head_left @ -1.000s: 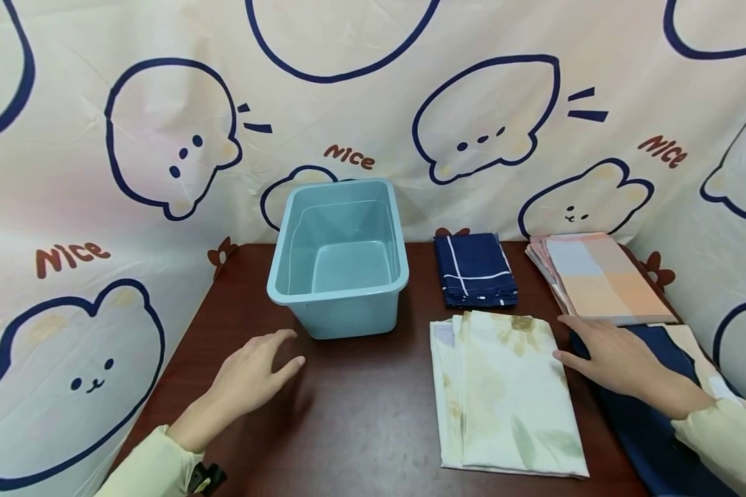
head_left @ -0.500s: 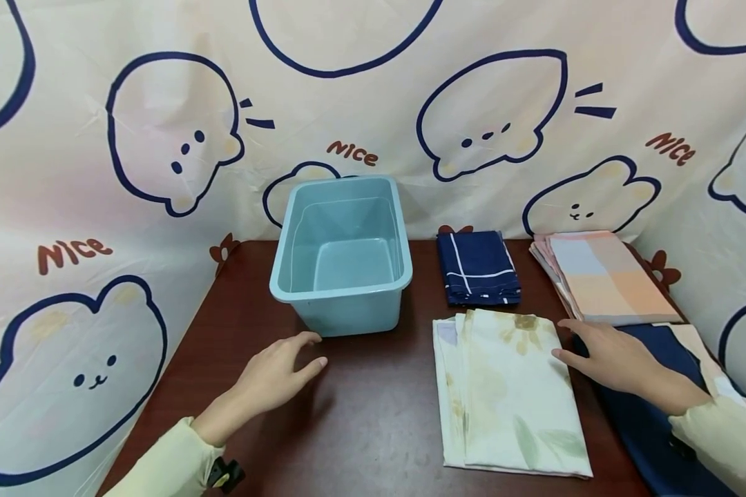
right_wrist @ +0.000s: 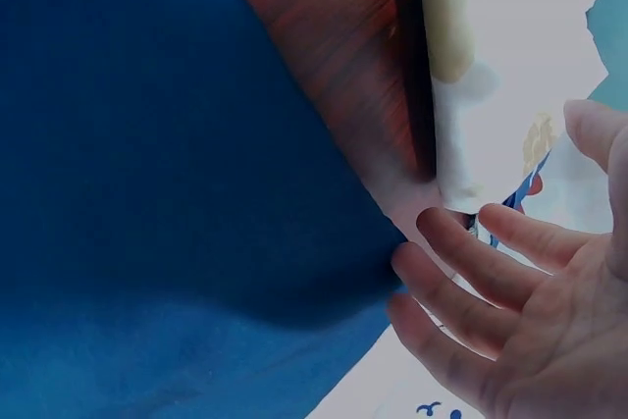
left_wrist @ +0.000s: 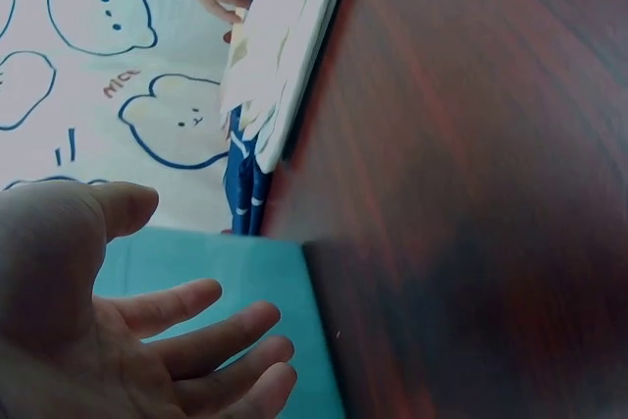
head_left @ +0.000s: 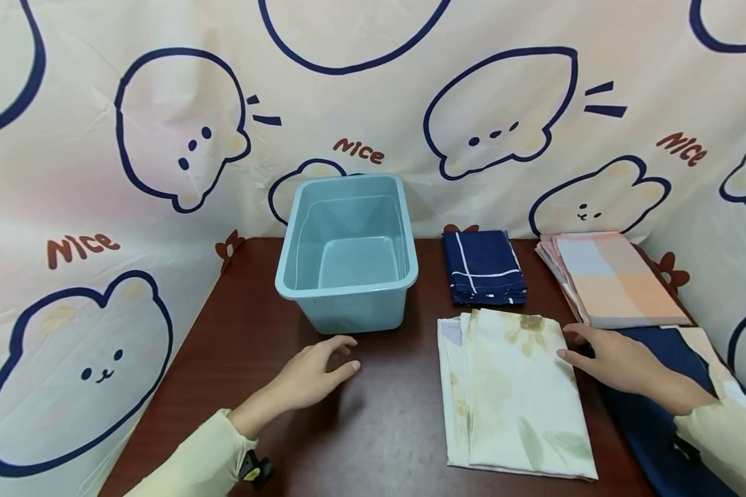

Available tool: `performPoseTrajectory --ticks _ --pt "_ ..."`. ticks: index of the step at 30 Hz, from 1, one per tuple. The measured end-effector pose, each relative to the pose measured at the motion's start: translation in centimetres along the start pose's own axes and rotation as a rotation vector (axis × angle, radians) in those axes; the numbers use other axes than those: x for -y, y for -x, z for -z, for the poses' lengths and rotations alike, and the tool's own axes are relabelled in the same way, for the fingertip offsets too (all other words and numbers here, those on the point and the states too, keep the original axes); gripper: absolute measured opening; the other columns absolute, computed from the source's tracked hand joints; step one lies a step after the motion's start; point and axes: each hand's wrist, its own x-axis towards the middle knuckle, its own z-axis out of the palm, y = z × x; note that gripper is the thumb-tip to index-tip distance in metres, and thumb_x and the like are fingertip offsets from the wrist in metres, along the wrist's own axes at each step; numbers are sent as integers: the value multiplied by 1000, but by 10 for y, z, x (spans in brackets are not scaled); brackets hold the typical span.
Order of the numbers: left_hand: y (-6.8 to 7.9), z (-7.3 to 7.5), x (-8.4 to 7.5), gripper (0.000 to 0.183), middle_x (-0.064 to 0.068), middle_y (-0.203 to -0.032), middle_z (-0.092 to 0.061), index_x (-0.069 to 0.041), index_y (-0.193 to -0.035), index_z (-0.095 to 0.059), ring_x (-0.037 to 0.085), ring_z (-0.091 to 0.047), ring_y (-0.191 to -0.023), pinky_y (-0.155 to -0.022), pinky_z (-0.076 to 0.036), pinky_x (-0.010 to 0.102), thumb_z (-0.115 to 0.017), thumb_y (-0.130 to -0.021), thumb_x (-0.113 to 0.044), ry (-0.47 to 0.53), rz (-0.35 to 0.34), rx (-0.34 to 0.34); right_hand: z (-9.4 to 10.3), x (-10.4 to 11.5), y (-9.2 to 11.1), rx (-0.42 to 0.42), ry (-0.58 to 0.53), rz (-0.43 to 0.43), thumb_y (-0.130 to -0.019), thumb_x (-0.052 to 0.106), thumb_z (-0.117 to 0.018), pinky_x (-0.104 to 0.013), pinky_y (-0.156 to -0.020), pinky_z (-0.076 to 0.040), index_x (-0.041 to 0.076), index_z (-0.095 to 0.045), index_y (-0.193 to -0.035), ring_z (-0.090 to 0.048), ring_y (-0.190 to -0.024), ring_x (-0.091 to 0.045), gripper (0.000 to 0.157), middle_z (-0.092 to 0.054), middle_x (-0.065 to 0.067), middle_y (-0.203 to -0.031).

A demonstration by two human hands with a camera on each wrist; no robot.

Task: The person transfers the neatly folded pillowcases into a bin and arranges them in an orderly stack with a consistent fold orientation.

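Note:
A folded white cloth with a flower and leaf print [head_left: 522, 393] lies on the table, right of the middle. My right hand [head_left: 624, 359] hovers by its upper right edge with relaxed fingers, holding nothing; in the right wrist view a narrow strip of table shows between the white cloth [right_wrist: 500, 76] and a dark blue cloth [right_wrist: 177, 144]. My left hand [head_left: 307, 373] is over the table just in front of the light blue plastic basin [head_left: 354, 310]. Its fingers are spread and loose in the left wrist view, nothing in them. Whether either hand touches anything is unclear.
Behind the white cloth lies a folded navy cloth with white lines [head_left: 485, 266]. A stack of pastel checked cloth [head_left: 622, 283] sits at the back right. Navy and beige cloth [head_left: 653, 345] lies along the right edge. A printed curtain [head_left: 373, 90] walls off the back and sides.
My left hand has moved to the right across the table, along the front of the basin. My right hand stays nearly in place by the white cloth. The head view shifts slightly.

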Motion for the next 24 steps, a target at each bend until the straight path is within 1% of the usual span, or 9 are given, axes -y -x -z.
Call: performPoseTrajectory --ticks 6,12,20,24 --pt "-4 -11 -4 42 12 -128 -69 -12 -135 -60 29 -68 -116 -96 -53 51 -62 -100 -36 76 -31 71 -1 -3 -2 4 -22 -4 -95 55 -63 -47 -70 -56 -3 -57 -136 -71 -90 -27 72 -72 -17 -112" --pt "-8 -18 -8 45 16 -131 -67 -8 -138 -57 31 -67 -117 -99 -53 53 -59 -102 -35 146 -53 137 0 -4 -2 18 -69 0 -97 50 -63 -42 -69 -55 -5 -57 -134 -70 -87 -21 67 -73 -13 -107" --pt "-15 -28 -14 47 16 -129 -67 -5 -139 -56 30 -67 -116 -99 -53 50 -57 -103 -35 198 -98 163 0 -6 -6 47 -135 2 -99 45 -62 -37 -68 -54 -8 -56 -135 -69 -88 -21 64 -73 -12 -104" --pt "-19 -33 -16 45 12 -127 -68 -6 -140 -56 28 -66 -116 -99 -52 48 -55 -104 -32 207 -107 171 -1 -9 -7 70 -167 4 -100 43 -61 -39 -70 -56 -11 -55 -134 -70 -89 -24 64 -73 -16 -104"
